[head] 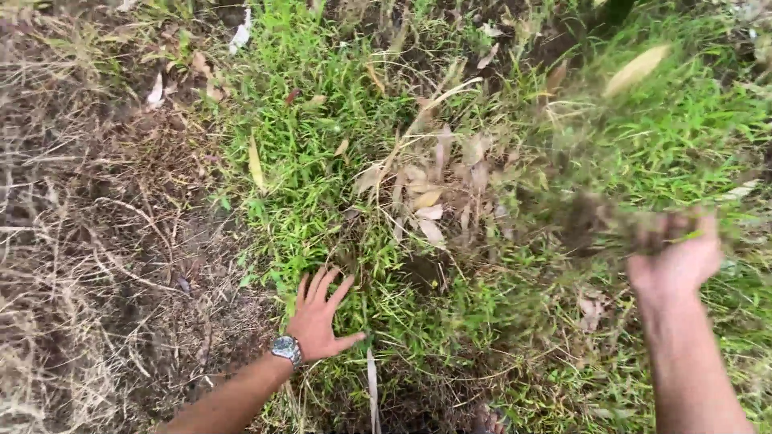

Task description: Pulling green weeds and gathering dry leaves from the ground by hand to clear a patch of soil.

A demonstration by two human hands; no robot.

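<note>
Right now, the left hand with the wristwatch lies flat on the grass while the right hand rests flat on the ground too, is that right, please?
Not quite: the head view shows the right hand raised, blurred, with uprooted grass at its fingers. The left hand, wristwatch on its wrist, does lie spread on the grass.

A blurred clump of pulled grass and roots [599, 217] hangs mid-air; low green grass [322, 193] grows matted beside dry leaves.

Left hand [320, 317] lay flat on grass [322, 161], fingers spread, watch [286, 349] at wrist. Right hand [675, 257] was raised well apart to the right, with a blurred clump [599, 217] just left of it. Fallen leaves [430, 197] lay between and beyond both hands. Dry stems [88, 241] covered ground far left.
</note>
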